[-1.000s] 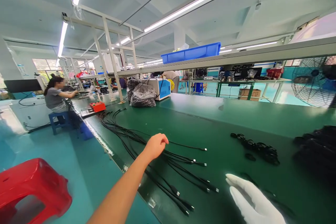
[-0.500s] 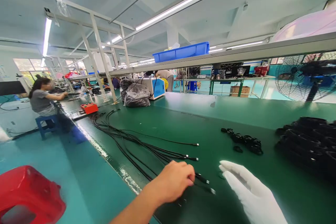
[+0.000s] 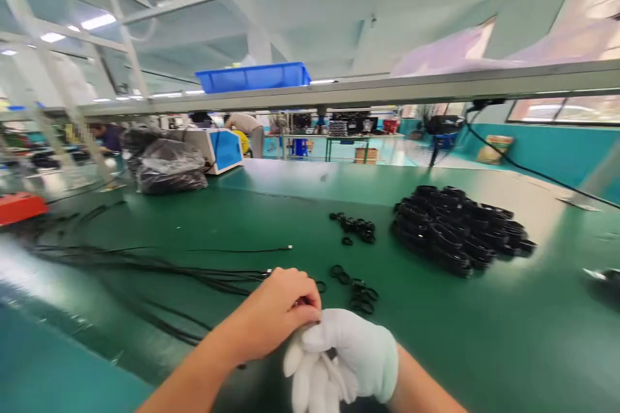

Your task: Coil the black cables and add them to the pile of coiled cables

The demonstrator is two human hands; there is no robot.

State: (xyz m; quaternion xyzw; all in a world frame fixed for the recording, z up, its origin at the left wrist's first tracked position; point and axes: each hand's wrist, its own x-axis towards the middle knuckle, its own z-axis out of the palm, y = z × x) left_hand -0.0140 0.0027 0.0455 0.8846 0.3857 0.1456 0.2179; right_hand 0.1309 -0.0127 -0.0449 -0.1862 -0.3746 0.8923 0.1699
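My bare left hand is closed, its thumb and fingers pinched together beside the fingertips of my gloved right hand. What it pinches, if anything, is hidden. My right hand wears a white glove and is curled, its fingers bent down and left; I cannot make out anything in its grip. Black cables with metal plug ends run along the green table to the left, partly behind my left arm. Several loose black rings lie just beyond my hands, with another small cluster of black rings farther back.
A big pile of black coiled pieces sits to the right. Farther back are bagged black goods and a blue-and-white machine. An orange-red box stands at the left edge. Overhead, a shelf carries a blue tray.
The view has swung to the right. My hands, apart before, are now together, and my right hand has gone from open to curled. A second group of rings now shows near my hands.
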